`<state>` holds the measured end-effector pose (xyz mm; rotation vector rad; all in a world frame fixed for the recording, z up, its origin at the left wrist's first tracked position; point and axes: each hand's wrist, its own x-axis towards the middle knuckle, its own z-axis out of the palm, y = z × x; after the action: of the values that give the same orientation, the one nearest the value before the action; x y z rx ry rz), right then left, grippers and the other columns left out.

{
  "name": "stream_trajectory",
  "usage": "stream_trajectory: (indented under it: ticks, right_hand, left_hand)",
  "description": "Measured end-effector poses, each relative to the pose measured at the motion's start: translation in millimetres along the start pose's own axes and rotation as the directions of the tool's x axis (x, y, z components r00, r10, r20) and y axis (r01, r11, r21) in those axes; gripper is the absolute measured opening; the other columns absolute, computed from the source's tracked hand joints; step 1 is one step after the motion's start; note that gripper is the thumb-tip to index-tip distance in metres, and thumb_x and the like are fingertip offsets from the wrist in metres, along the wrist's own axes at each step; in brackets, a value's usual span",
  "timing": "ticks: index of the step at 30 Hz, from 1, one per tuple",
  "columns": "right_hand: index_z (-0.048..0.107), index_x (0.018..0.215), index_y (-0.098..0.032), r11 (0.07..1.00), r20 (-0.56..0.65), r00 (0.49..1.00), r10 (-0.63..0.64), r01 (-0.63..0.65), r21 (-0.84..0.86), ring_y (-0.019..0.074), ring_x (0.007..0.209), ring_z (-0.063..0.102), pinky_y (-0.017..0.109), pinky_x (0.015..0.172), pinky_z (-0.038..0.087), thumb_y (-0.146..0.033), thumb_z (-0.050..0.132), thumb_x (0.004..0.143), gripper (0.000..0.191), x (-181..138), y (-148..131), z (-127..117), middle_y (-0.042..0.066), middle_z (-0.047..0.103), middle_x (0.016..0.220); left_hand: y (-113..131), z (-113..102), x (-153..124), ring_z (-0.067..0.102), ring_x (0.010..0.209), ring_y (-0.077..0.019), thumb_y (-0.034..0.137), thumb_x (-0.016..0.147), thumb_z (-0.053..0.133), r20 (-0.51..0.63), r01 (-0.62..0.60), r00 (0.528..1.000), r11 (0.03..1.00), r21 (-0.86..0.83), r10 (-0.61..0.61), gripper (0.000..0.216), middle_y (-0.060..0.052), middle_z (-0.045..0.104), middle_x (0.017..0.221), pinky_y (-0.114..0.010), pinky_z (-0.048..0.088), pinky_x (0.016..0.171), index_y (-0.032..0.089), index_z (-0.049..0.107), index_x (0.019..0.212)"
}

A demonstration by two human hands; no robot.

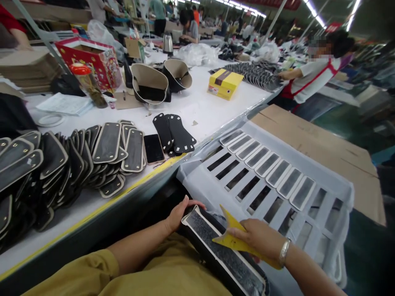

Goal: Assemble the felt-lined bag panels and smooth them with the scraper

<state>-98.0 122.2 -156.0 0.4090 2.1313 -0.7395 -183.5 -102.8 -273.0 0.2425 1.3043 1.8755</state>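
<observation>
A long white table (205, 107) with a yellow edge stretches from left of the hands to well beyond them, in a busy workshop where people work under strip lights.

From left to right: well left of the grip, pale-edged dark panels (77, 158) lie in a heap. Behind the heap stands a red box (89, 61). Beyond the left hand are two beige-lined shells (151, 78), then a phone (154, 149) and black strips (180, 133).

The person's left hand (182, 211) curls around the far end of a long black piece (225, 257), its grey face tilted upward. A yellow box (225, 83) stands far beyond. The right hand (262, 236) grips a yellow sheet (233, 243) over that face; whether they touch is unclear.

Right of the grip, near the table, a slotted grey tray (327, 181) bears a row of pale-rimmed panels (268, 164). The right forearm hides its near part. Cardboard (327, 152) lies past the tray.
</observation>
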Motion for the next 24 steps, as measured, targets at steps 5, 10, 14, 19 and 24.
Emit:
stream_trajectory:
  ticks: [5, 10, 14, 19, 24]
  right_hand:
    - [0.057, 0.081, -0.021, 0.861, -0.134, 0.959, -0.249, 0.156, -0.484, 0.0210, 0.064, 0.062, 0.026, 0.052, 0.034, -0.048, 0.047, 0.083, 0.029, 18, -17, -6, 0.005, 0.066, 0.070]
    - [0.056, 0.086, -0.020, 0.765, -0.209, 0.908, -0.364, 0.163, -0.623, 0.0203, 0.070, 0.062, 0.029, 0.059, 0.035, -0.039, 0.035, 0.091, 0.028, 34, -31, 0, 0.006, 0.067, 0.080]
    - [0.057, 0.080, -0.019, 0.706, -0.326, 0.837, -0.439, 0.097, -0.701, 0.0211, 0.067, 0.061, 0.032, 0.062, 0.034, -0.041, 0.028, 0.093, 0.039, 46, -45, 7, 0.008, 0.066, 0.073]
    - [0.059, 0.075, -0.019, 0.677, -0.335, 0.783, -0.525, 0.145, -0.722, 0.0229, 0.067, 0.062, 0.033, 0.064, 0.034, -0.041, 0.026, 0.094, 0.044, 64, -59, 16, 0.008, 0.067, 0.070]
    - [0.060, 0.075, -0.019, 0.655, -0.328, 0.751, -0.574, 0.180, -0.734, 0.0228, 0.063, 0.063, 0.032, 0.059, 0.034, -0.041, 0.022, 0.094, 0.048, 78, -63, 16, 0.007, 0.067, 0.068]
  left_hand:
    - [1, 1, -6, 0.059, 0.090, -0.0220, 0.063, 0.087, 0.017, -0.006, 0.038, 0.999, 0.999, -0.004, -0.038, 0.069, -0.008, 0.065, 0.095, -0.036, 0.043, 0.086, 0.014, 0.063, 0.099]
    - [5, 4, -8, 0.057, 0.084, -0.0206, 0.059, 0.089, 0.017, -0.045, 0.036, 0.998, 0.998, 0.051, -0.034, 0.068, -0.006, 0.064, 0.085, -0.034, 0.042, 0.084, 0.013, 0.066, 0.095]
    - [6, 5, -7, 0.057, 0.085, -0.0202, 0.059, 0.089, 0.015, -0.062, 0.030, 0.998, 0.998, 0.046, -0.027, 0.069, -0.006, 0.065, 0.085, -0.033, 0.041, 0.085, 0.014, 0.067, 0.092]
    - [1, 7, -7, 0.060, 0.086, -0.0214, 0.066, 0.085, 0.018, -0.162, 0.117, 0.978, 0.990, -0.082, -0.129, 0.073, -0.007, 0.067, 0.089, -0.034, 0.040, 0.089, 0.012, 0.067, 0.096]
    - [2, 9, -6, 0.062, 0.088, -0.0229, 0.070, 0.082, 0.018, -0.182, 0.159, 0.963, 0.966, -0.203, -0.197, 0.079, -0.009, 0.068, 0.090, -0.034, 0.041, 0.089, 0.011, 0.067, 0.099]
